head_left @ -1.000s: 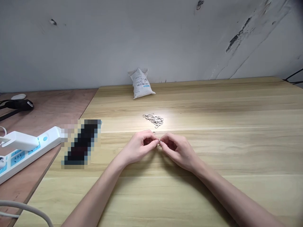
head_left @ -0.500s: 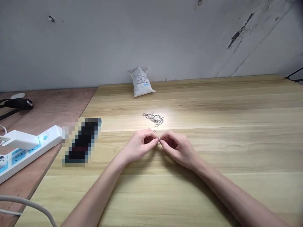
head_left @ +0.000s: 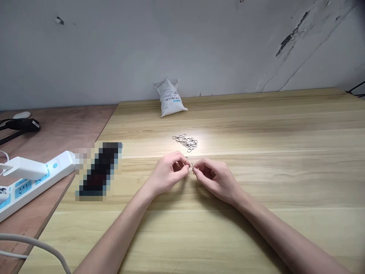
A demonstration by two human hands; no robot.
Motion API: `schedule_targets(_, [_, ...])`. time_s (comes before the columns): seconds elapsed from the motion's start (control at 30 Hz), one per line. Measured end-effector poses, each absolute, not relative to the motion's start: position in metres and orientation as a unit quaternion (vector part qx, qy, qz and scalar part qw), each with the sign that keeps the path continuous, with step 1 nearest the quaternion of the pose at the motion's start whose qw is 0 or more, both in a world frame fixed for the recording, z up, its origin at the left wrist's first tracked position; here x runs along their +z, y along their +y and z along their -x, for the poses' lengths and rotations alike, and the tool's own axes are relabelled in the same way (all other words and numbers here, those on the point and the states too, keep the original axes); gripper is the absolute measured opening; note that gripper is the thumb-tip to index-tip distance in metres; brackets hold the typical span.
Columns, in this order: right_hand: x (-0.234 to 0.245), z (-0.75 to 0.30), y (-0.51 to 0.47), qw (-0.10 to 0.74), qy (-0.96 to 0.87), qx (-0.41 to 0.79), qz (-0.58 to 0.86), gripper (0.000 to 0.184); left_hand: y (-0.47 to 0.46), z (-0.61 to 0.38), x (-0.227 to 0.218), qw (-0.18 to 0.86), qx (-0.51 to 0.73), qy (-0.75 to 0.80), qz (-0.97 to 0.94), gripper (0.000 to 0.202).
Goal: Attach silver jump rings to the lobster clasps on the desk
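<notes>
Two small groups of metal pieces are on the table's middle: a pile of linked-looking metal rings or clasps, and the little parts at my fingertips. My left hand is closed in a pinch, with a thin metal ring at its fingertips. A short gap away, my right hand pinches a small metal piece, mostly hidden by thumb and finger. Whether the two pieces are joined I cannot tell. Another curved metal bit shows just behind my left fingers.
Against the wall stands a white plastic packet with a printed label. To the left lie a pixelated dark phone-like object, a white power strip with a plugged-in adapter, a black strap-like item and a grey cable.
My left fingertips have drawn slightly left and up, away from the right ones, and a ring now shows between them. My right hand has stayed nearly still.
</notes>
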State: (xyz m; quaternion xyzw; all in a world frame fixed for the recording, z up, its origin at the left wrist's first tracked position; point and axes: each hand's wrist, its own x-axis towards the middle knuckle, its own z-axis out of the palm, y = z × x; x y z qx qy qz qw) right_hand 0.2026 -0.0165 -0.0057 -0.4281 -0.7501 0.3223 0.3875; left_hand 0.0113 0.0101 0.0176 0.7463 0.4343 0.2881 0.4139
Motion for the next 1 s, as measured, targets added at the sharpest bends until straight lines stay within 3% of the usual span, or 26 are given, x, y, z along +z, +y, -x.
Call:
schedule_targets(0.47, [-0.008, -0.204, -0.016, 0.390, -0.744, 0.325, 0.435, 0.008, 0.006, -0.014, 0.017, 0.360, 0.271, 0.438, -0.778, 0.008])
schedule_targets(0.83, [-0.007, -0.204, -0.012, 0.413, -0.726, 0.321, 0.446, 0.011, 0.009, -0.013, 0.019, 0.384, 0.304, 0.440, -0.753, 0.010])
schedule_targets(1.0, [-0.009, -0.215, -0.005, 0.386, -0.725, 0.256, 0.509, 0.013, 0.019, 0.003, 0.019, 0.227, 0.282, 0.505, -0.784, 0.010])
